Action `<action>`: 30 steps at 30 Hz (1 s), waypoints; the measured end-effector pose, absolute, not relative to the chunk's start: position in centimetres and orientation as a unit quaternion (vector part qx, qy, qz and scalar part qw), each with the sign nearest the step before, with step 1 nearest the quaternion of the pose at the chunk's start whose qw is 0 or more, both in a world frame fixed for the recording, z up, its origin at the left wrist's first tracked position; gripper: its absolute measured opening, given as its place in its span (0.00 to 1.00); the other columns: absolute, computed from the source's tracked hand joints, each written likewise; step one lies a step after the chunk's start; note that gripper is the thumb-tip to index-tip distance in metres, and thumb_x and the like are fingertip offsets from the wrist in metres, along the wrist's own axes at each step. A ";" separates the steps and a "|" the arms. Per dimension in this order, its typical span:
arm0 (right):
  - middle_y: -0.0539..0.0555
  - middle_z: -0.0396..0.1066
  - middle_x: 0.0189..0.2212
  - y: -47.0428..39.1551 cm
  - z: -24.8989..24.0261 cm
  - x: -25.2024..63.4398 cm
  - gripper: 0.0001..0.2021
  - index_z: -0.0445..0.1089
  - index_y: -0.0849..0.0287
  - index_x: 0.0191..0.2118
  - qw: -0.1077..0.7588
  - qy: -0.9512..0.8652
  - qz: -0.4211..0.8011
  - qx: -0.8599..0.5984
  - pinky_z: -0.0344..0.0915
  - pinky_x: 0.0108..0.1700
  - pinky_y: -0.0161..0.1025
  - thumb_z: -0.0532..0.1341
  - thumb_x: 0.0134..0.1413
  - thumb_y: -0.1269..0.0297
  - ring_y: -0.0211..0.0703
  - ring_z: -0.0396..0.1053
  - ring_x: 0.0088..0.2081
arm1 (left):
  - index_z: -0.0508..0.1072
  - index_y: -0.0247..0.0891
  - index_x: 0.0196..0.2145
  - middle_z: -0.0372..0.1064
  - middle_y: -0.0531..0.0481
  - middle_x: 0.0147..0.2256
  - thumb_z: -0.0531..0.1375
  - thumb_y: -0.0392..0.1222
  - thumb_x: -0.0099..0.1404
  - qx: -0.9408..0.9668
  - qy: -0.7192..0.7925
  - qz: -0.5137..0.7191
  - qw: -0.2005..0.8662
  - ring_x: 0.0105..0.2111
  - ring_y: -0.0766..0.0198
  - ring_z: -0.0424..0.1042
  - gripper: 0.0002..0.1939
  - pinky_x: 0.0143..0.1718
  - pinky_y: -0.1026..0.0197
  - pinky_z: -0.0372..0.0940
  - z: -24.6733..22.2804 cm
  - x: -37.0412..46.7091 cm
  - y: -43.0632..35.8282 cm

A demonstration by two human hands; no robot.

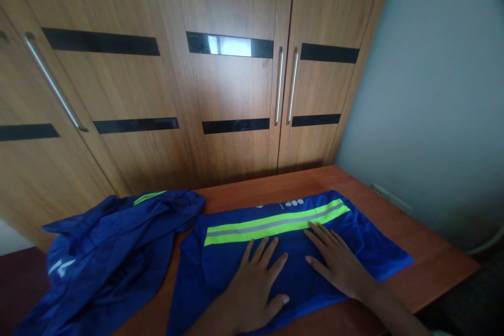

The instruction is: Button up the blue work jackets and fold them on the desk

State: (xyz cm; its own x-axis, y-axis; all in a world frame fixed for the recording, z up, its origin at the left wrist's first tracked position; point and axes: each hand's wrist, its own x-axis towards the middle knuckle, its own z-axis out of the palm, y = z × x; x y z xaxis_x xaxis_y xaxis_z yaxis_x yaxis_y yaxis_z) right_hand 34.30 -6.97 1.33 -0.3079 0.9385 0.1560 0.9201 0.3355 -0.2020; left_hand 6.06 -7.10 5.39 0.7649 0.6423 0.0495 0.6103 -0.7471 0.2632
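Observation:
A blue work jacket with a yellow-green and grey reflective band lies spread on the table, folded over at its far edge, where part of some white print shows. My left hand rests on it palm down, fingers spread, with the fingertips just short of the band. To its right, my right hand also lies flat on the cloth, its fingertips at the band's lower edge. Neither hand grasps anything. Beside the jacket on the left is a second blue garment, crumpled, with a white mark and a small yellow-green stripe.
The reddish-brown table backs onto a wooden wardrobe with metal handles and dark strips. A pale wall rises on the right, with a socket strip low down. Something dark stands at the lower right.

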 end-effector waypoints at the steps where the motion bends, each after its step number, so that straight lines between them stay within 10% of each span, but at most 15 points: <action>1: 0.58 0.51 0.65 -6.8 1.6 34.4 0.29 0.55 0.52 0.63 0.128 -0.804 0.030 -0.580 0.50 0.62 0.59 0.49 0.61 0.44 0.56 0.47 0.65 | 0.46 0.48 0.66 0.38 0.43 0.68 0.55 0.57 0.63 0.931 0.338 0.066 0.121 0.66 0.46 0.39 0.38 0.62 0.34 0.41 5.6 6.2 -7.1; 10: 0.59 0.48 0.66 -1.4 3.2 28.5 0.24 0.55 0.60 0.63 0.190 -0.844 0.018 -0.501 0.48 0.64 0.54 0.48 0.63 0.63 0.52 0.45 0.66 | 0.57 0.42 0.62 0.45 0.39 0.66 0.51 0.55 0.66 0.885 0.450 0.115 0.000 0.66 0.43 0.40 0.30 0.62 0.33 0.37 5.9 8.4 -1.3; 18: 0.56 0.47 0.66 1.4 0.8 30.6 0.29 0.52 0.52 0.65 0.119 -0.818 0.043 -0.561 0.39 0.64 0.60 0.45 0.63 0.45 0.54 0.43 0.66 | 0.51 0.49 0.65 0.44 0.44 0.67 0.45 0.61 0.67 0.885 0.458 0.072 0.031 0.65 0.43 0.41 0.32 0.60 0.30 0.37 2.9 6.5 -0.1; 30: 0.59 0.51 0.65 4.0 -1.6 42.4 0.32 0.54 0.59 0.64 0.069 -0.698 -0.084 -0.707 0.45 0.61 0.60 0.42 0.62 0.44 0.58 0.45 0.64 | 0.55 0.43 0.64 0.46 0.40 0.66 0.43 0.67 0.64 0.822 0.564 0.073 -0.011 0.65 0.42 0.44 0.38 0.61 0.34 0.38 3.0 2.7 -0.9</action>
